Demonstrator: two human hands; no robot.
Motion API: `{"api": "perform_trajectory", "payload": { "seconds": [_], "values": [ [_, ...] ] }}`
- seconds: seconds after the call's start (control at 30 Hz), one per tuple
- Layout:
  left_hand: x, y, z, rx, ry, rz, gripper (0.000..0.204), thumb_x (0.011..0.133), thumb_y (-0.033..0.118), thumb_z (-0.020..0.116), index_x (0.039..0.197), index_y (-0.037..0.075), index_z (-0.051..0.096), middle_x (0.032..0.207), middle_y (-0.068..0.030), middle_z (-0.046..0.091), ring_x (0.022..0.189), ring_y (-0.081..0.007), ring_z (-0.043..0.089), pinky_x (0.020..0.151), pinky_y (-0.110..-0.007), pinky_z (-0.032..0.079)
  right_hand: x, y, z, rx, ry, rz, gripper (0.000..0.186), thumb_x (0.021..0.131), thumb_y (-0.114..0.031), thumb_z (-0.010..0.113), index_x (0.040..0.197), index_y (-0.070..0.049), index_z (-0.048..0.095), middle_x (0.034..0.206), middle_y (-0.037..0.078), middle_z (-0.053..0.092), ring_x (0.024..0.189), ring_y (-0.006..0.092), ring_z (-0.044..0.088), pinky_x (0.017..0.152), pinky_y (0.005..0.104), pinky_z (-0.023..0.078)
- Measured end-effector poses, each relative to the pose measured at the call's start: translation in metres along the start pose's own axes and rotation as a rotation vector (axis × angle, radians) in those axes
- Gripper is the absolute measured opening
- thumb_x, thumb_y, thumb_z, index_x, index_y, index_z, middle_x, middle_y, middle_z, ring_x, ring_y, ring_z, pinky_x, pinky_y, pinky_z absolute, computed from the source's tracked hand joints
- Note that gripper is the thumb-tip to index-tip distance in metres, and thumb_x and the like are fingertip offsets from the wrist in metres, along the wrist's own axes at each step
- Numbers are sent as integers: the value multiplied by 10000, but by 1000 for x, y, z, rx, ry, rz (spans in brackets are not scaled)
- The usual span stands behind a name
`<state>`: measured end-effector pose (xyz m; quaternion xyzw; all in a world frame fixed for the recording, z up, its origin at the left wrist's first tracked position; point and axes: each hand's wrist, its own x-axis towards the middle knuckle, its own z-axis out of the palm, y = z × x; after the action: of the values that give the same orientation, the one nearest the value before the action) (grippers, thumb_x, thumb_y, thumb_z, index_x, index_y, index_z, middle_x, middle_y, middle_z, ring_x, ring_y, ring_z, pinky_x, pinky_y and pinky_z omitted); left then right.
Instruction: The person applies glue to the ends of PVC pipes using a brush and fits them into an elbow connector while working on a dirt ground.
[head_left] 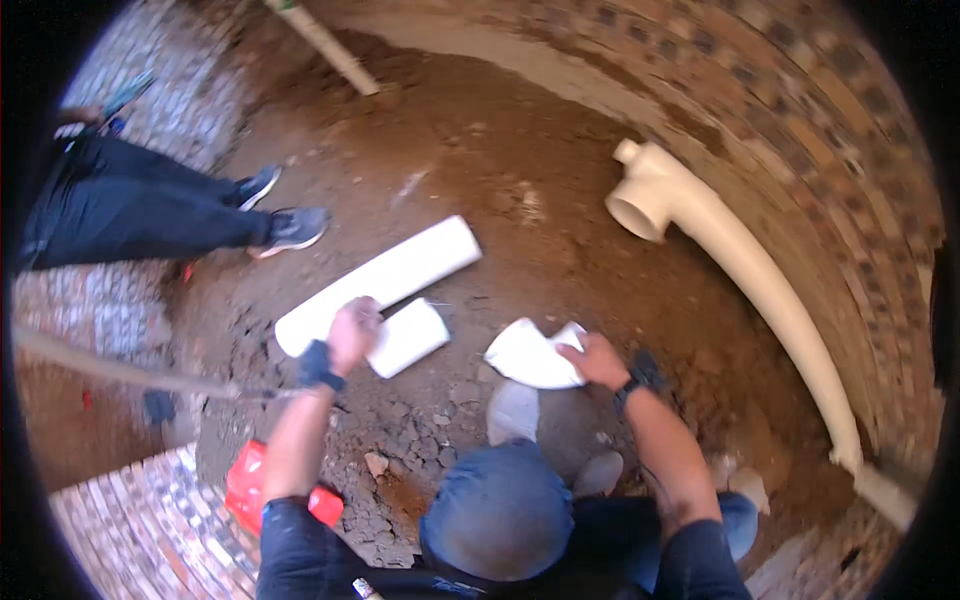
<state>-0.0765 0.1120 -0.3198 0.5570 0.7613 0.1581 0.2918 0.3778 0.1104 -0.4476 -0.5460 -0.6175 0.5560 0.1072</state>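
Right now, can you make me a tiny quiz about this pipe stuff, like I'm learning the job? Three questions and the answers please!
1. Which hand holds the curved white pipe fitting?
2. True or false: the long cream pipe lies to the right of that fitting.
3. How many straight white pipe pieces are beside the left hand?
A) one
B) two
C) four

Key:
1. The right hand.
2. True.
3. B, one long and one short.
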Motion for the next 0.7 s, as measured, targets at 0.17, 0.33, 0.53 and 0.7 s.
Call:
{"api": "perform_trajectory", "payload": {
  "seconds": [0.17, 0.33, 0.53, 0.7],
  "values": [
    [-22, 71, 94, 58, -274, 480, 198, 901, 186, 617, 1003, 34, 692, 944, -190, 694, 887, -376, 664, 810, -455, 533, -13, 33, 20, 250, 56, 179, 445, 919, -379, 688, 1155, -2, 691, 1020, 199, 735, 936, 297, 720, 844, 398, 545],
    [-25, 149, 144, 137, -678, 766, 226, 885, 199, 623, 1046, 44, 652, 971, -172, 674, 955, -377, 650, 853, -475, 515, -5, 13, -3, -435, 15, 142, 584, 884, -572, 621, 1060, -24, 723, 959, 259, 699, 926, 425, 676, 825, 493, 532],
    [-15, 191, 184, 244, -847, 867, 229, 867, 195, 635, 1050, 57, 638, 942, -170, 668, 925, -382, 654, 825, -497, 513, -7, -28, -57, -258, 254, 35, 446, 878, -437, 686, 1071, -36, 712, 980, 218, 709, 911, 388, 688, 809, 457, 546],
    [-16, 190, 189, 483, -1042, 756, 339, 863, 262, 693, 1129, 60, 637, 1001, -136, 663, 1005, -313, 635, 886, -427, 502, -29, -167, -81, 50, 48, -537, 530, 785, -303, 804, 1215, -42, 638, 1201, 148, 648, 1126, 338, 603, 1005, 403, 464]
  ]
}}
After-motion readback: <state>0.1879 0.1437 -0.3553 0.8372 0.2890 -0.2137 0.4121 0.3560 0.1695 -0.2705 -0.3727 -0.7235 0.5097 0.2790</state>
